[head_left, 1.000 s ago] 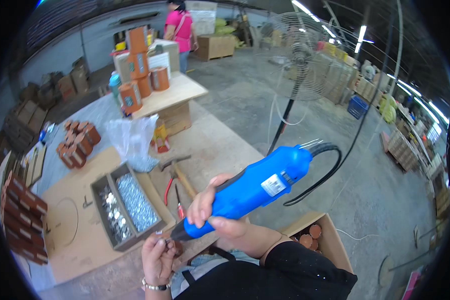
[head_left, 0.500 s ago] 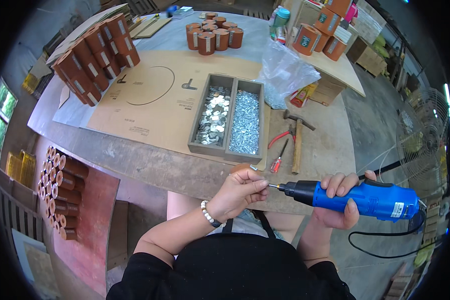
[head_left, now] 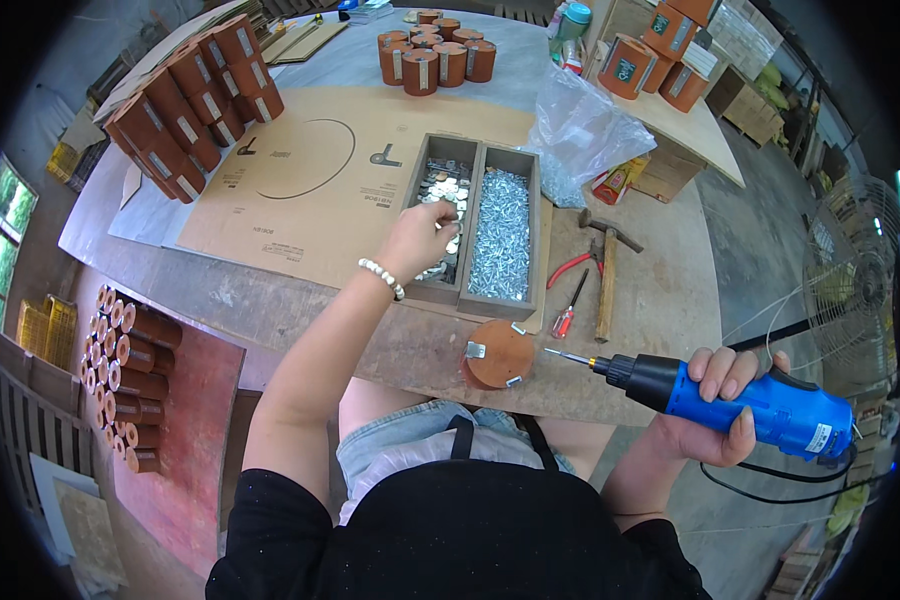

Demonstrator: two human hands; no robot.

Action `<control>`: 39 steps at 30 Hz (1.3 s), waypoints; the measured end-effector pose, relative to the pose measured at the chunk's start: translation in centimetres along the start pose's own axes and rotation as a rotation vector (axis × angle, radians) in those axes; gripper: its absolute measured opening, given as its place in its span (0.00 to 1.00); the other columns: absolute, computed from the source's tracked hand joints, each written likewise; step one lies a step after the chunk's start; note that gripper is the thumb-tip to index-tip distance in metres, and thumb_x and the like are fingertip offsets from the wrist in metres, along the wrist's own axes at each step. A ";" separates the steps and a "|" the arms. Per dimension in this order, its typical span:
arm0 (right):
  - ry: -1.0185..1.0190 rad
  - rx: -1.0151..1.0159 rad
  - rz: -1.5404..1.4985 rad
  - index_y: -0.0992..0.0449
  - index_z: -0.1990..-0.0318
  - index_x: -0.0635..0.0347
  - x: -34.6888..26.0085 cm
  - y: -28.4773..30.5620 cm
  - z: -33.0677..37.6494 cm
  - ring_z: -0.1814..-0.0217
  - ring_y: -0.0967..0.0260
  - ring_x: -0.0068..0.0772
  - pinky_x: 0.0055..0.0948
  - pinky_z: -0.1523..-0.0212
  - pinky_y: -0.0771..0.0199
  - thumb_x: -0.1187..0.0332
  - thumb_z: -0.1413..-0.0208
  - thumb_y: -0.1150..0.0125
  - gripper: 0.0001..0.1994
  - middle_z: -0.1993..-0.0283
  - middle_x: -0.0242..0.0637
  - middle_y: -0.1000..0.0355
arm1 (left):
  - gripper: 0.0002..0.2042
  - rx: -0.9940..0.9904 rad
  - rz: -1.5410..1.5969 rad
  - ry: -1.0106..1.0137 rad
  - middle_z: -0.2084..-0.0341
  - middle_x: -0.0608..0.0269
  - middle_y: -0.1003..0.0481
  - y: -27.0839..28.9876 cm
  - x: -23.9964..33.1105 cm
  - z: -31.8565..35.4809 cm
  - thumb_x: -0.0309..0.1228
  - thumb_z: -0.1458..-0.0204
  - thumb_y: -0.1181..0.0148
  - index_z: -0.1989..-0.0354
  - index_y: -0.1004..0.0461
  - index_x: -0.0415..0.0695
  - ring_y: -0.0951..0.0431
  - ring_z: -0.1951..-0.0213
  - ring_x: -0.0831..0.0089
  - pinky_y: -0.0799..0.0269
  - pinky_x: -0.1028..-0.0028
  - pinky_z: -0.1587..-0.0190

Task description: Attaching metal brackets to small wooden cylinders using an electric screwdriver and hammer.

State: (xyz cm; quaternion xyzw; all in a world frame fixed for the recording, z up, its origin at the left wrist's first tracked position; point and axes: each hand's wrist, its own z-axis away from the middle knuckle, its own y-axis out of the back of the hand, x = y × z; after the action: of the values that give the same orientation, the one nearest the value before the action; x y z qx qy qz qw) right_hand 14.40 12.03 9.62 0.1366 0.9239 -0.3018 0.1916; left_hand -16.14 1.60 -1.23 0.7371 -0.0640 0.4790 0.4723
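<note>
Left hand (head_left: 417, 238) mid-frame pinching small metal bits in the tray (head_left: 475, 300) — right hand (head_left: 715, 410) lower right gripping the blue electric screwdriver (head_left: 760, 405).

Hammer (head_left: 607, 275) lies lengthwise on bench (head_left: 660, 300), red-handled pliers (head_left: 576, 266) just beside it, small red screwdriver (head_left: 568, 310) near both. Crumpled clear plastic bag (head_left: 585, 135) sits past them. Large cardboard sheet (head_left: 310, 190) covers bench middle. Brown cylindrical containers (head_left: 185, 100) stacked in slanting rows at far left; smaller cluster (head_left: 435, 60) stands upright at far edge. More brown tubes (head_left: 125, 380) stacked beside bench, low left. Standing fan (head_left: 855, 285) at right.
</note>
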 end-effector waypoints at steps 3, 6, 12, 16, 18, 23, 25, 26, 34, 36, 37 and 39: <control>0.001 -0.003 0.026 0.53 0.41 0.60 -0.3 0.1 0.1 0.74 0.39 0.30 0.35 0.67 0.35 0.68 0.54 0.47 0.32 0.72 0.37 0.39 | 0.10 -0.081 -0.589 -0.108 0.66 0.57 0.24 -0.6 -1.2 -1.2 0.29 0.53 0.45 0.63 0.24 0.43 0.26 0.60 0.61 0.32 0.65 0.56; 0.005 -0.013 0.042 0.53 0.41 0.60 -0.7 0.3 0.2 0.74 0.38 0.30 0.35 0.67 0.35 0.68 0.54 0.47 0.32 0.72 0.37 0.39 | 0.08 -0.172 -0.818 -0.113 0.66 0.59 0.24 -1.9 -1.4 -1.9 0.28 0.57 0.43 0.67 0.22 0.48 0.27 0.57 0.62 0.32 0.65 0.57; 0.014 -0.012 0.071 0.52 0.41 0.60 -1.3 0.7 0.3 0.73 0.38 0.31 0.36 0.67 0.35 0.68 0.54 0.46 0.32 0.72 0.37 0.38 | 0.05 -0.175 -0.896 -0.198 0.72 0.57 0.24 -2.5 -2.6 -2.6 0.28 0.57 0.45 0.73 0.22 0.46 0.24 0.63 0.61 0.30 0.64 0.62; 0.025 -0.024 0.056 0.53 0.40 0.60 -1.6 0.9 0.3 0.73 0.38 0.31 0.36 0.67 0.35 0.68 0.53 0.46 0.32 0.72 0.37 0.38 | 0.07 -0.209 -0.910 -0.337 0.73 0.56 0.24 -2.0 -3.4 -2.6 0.26 0.55 0.49 0.71 0.23 0.46 0.23 0.68 0.58 0.28 0.61 0.66; 0.025 -0.026 0.059 0.53 0.40 0.60 -1.7 1.1 0.3 0.73 0.38 0.31 0.35 0.67 0.35 0.68 0.53 0.46 0.32 0.72 0.37 0.38 | 0.07 -0.168 -0.804 -0.325 0.74 0.55 0.24 -1.6 -3.0 -2.1 0.26 0.55 0.49 0.72 0.23 0.46 0.23 0.68 0.58 0.28 0.61 0.66; 0.018 -0.050 0.051 0.53 0.40 0.59 -1.9 1.3 0.3 0.72 0.38 0.31 0.35 0.66 0.36 0.67 0.53 0.47 0.32 0.70 0.38 0.38 | 0.06 0.063 -0.421 -0.340 0.73 0.53 0.25 0.2 0.7 1.3 0.27 0.55 0.47 0.70 0.25 0.42 0.25 0.68 0.56 0.30 0.63 0.66; 0.022 -0.050 0.056 0.53 0.40 0.59 -2.0 1.3 0.4 0.72 0.38 0.31 0.36 0.66 0.36 0.67 0.53 0.47 0.32 0.70 0.38 0.37 | 0.06 0.136 -0.246 -0.547 0.74 0.57 0.25 0.1 2.9 4.2 0.25 0.58 0.44 0.70 0.25 0.42 0.25 0.69 0.60 0.30 0.64 0.66; 0.031 -0.049 0.071 0.53 0.39 0.59 -2.1 1.4 0.5 0.72 0.38 0.31 0.36 0.66 0.35 0.67 0.53 0.47 0.32 0.70 0.38 0.37 | 0.06 0.099 -0.268 -0.656 0.73 0.60 0.25 -0.1 4.6 5.8 0.24 0.59 0.43 0.71 0.25 0.43 0.25 0.69 0.62 0.30 0.65 0.65; -0.011 -0.046 0.049 0.53 0.39 0.59 -1.8 1.1 0.7 0.73 0.37 0.32 0.37 0.66 0.33 0.68 0.53 0.47 0.33 0.70 0.39 0.37 | 0.10 0.105 -0.270 -0.800 0.67 0.64 0.25 -4.5 6.4 13.9 0.24 0.67 0.40 0.72 0.26 0.43 0.27 0.61 0.65 0.32 0.66 0.58; -0.014 -0.048 0.044 0.53 0.39 0.60 -1.8 1.1 0.8 0.73 0.37 0.33 0.37 0.66 0.33 0.68 0.53 0.47 0.33 0.70 0.39 0.37 | 0.10 0.111 -0.254 -0.737 0.67 0.64 0.25 -4.8 6.4 14.3 0.25 0.67 0.39 0.71 0.26 0.42 0.27 0.59 0.64 0.33 0.65 0.56; -0.018 -0.030 0.052 0.53 0.39 0.59 -1.8 1.0 0.8 0.73 0.37 0.33 0.37 0.66 0.33 0.68 0.53 0.47 0.33 0.71 0.39 0.37 | 0.11 0.123 -0.230 -0.694 0.67 0.63 0.25 -5.0 6.6 14.4 0.25 0.67 0.38 0.70 0.26 0.42 0.28 0.59 0.63 0.34 0.64 0.56; -0.023 -0.013 0.057 0.53 0.40 0.59 -1.7 1.0 0.8 0.74 0.37 0.32 0.37 0.66 0.33 0.68 0.54 0.47 0.33 0.71 0.39 0.37 | 0.13 0.135 -0.209 -0.649 0.66 0.62 0.26 -5.4 7.2 14.6 0.26 0.67 0.36 0.68 0.26 0.41 0.28 0.58 0.62 0.34 0.64 0.55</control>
State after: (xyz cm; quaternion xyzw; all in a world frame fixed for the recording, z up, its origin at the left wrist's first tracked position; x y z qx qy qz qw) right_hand 16.53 12.10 9.24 0.1582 0.9192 -0.2919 0.2117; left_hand 0.11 -3.98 -0.54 0.8833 -0.1033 0.1718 0.4239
